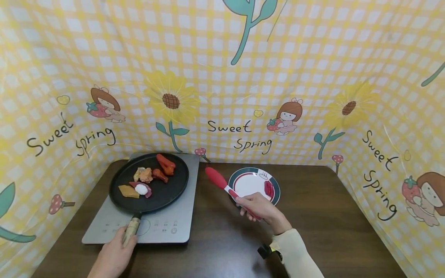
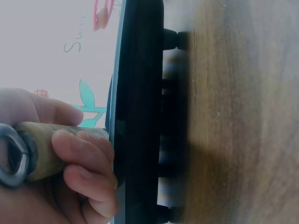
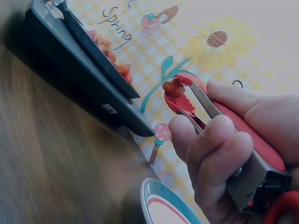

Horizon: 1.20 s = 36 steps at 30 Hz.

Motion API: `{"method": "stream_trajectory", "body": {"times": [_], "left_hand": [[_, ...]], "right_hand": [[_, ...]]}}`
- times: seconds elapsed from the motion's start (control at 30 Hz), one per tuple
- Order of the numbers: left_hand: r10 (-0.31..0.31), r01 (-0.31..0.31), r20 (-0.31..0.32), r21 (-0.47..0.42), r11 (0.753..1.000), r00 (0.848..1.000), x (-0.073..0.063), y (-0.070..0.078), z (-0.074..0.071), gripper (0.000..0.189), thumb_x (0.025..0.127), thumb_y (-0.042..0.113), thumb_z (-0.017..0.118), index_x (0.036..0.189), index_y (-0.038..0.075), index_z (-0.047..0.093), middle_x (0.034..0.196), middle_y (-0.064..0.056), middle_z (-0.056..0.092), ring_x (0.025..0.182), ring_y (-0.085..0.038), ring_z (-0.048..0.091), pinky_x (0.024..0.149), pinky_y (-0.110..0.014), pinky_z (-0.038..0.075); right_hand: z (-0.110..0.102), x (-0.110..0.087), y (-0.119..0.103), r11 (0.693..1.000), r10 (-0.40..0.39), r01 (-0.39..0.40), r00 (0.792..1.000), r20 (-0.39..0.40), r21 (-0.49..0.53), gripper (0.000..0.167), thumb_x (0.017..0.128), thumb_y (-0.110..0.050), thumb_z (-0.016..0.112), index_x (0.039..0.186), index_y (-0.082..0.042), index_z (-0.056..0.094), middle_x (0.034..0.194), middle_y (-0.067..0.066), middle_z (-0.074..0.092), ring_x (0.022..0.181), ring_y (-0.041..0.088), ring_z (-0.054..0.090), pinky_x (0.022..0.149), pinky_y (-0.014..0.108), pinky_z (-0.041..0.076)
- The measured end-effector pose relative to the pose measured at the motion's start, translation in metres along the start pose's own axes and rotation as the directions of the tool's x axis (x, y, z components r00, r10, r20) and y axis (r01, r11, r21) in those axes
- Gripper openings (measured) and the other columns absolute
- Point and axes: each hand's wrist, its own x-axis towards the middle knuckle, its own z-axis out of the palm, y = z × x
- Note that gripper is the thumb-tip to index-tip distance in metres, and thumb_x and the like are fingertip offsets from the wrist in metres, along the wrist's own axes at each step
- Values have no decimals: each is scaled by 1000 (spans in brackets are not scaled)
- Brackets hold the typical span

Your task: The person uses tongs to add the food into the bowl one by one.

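My left hand (image 1: 116, 253) grips the pale handle (image 1: 131, 229) of a flat black frying pan (image 1: 170, 195), its fingers curled round it. In the pan lie several pieces of food, among them a long red-orange piece (image 1: 165, 164), a small reddish drumstick-like piece (image 1: 160, 175), a lumpy brown piece (image 1: 146, 175), a tan piece (image 1: 128, 191) and a purple-and-white piece (image 1: 141, 189). My right hand (image 1: 259, 206) holds red-tipped tongs (image 1: 216, 177). Between the tong tips, the right wrist view shows a small brown-red morsel (image 3: 174, 87). The tongs reach over the left edge of a green-rimmed plate (image 1: 247, 185).
Under the pan is a silver induction cooker (image 1: 180, 227) on a dark wooden table (image 1: 320, 227). The plate has a dark red patch (image 1: 269, 189) on its right side; I cannot tell whether it is printed. A yellow checked cloth (image 1: 222, 96) encloses the table's back and sides.
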Motion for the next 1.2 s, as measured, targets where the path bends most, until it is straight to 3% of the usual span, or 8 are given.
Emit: {"method": "stream_trajectory", "body": {"times": [0.37,0.73,1.0,1.2], "left_hand": [[-7,7,-11,-15,1000,1000,1,-2,1,71,95,43,41,136,-13,25,109,-35,51,77,-29,52,66,-42,43],[12,-12,-10,-16,1000,1000,1,0,-1,72,96,45,40,136,-12,25,104,-31,54,75,-27,51,64,-40,42],[-3,3,-17,4,1000,1000,2,-1,1,72,96,44,41,136,-14,25,113,-38,49,80,-30,53,69,-44,43],[19,-18,-20,10,1000,1000,0,-2,1,72,96,44,39,135,-15,25,114,-39,48,84,-34,55,71,-46,44]], "right_hand": [[18,15,-20,998,15,-14,1000,21,-60,53,82,-53,65,97,-3,71,80,24,64,43,15,50,40,24,38],[28,29,-46,987,-21,24,1000,22,-157,39,84,-51,65,81,-13,73,78,23,65,43,15,50,41,24,40],[38,38,-64,979,-47,53,998,37,-199,36,84,-49,65,80,-15,73,72,20,65,42,14,49,40,24,38],[47,45,-79,972,-41,44,999,17,-229,33,84,-47,67,78,-15,73,66,14,64,41,14,48,40,23,37]]}}
